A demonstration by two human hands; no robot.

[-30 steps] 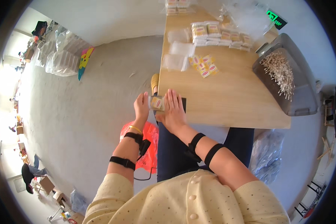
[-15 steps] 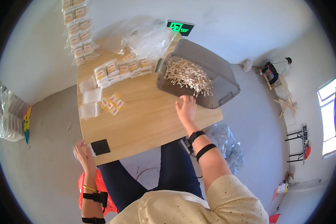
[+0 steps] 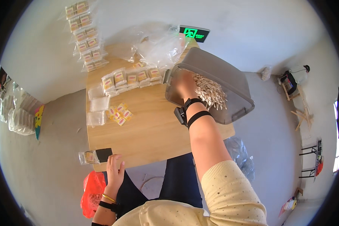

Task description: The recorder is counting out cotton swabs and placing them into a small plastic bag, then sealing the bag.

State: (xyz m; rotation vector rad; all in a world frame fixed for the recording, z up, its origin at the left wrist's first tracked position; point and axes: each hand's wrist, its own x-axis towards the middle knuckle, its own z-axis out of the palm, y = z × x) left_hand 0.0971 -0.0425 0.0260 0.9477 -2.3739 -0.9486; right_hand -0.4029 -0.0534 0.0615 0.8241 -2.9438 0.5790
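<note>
My right hand reaches into the tipped grey plastic bin, beside a heap of cotton swabs. It is smeared by motion, so its fingers do not show clearly. At the near left corner of the table, my left hand lies with fingers apart and nothing in them, touching or just beside a black pad. A clear bag with a label card lies against the pad and sticks out past the table's edge. Small yellow-and-white cards lie loose on the wooden table.
Filled swab packets stand in a row toward the back, beside empty clear bags. More packets form a column at the far left. Loose clear plastic lies behind. A red bag sits below the near left corner.
My right hand has moved from the bin's near rim into the bin. My left hand has left the clear bag at the edge and shifted right, to the pad's near side.
</note>
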